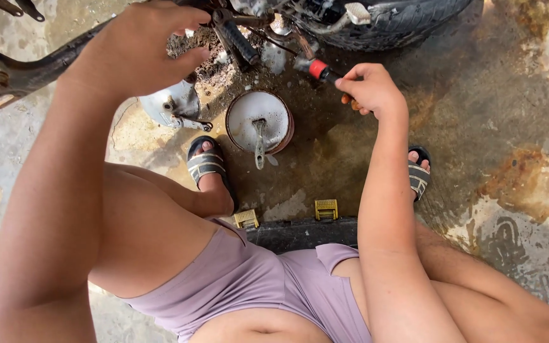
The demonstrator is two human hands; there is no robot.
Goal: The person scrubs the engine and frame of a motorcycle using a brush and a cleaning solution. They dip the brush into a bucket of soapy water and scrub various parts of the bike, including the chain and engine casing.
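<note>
My right hand (370,87) grips a screwdriver (317,68) with a red and black handle, its tip pointing up left toward the underside of a motorcycle (300,25). Raised at the top left, my left hand (136,51) reaches to the motorcycle's muddy lower parts near a black foot peg (239,41); its fingers are curled, and what they touch is hidden. Below the peg on the ground stands a round metal bowl (258,117) of milky liquid with a tool lying in it.
A black tyre (389,25) lies at the top. A grey metal cover (169,105) rests on the stained, wet concrete floor beside the bowl. I sit on a low black stool (300,232) with yellow clips, sandalled feet either side. A dark frame bar (14,73) crosses the upper left.
</note>
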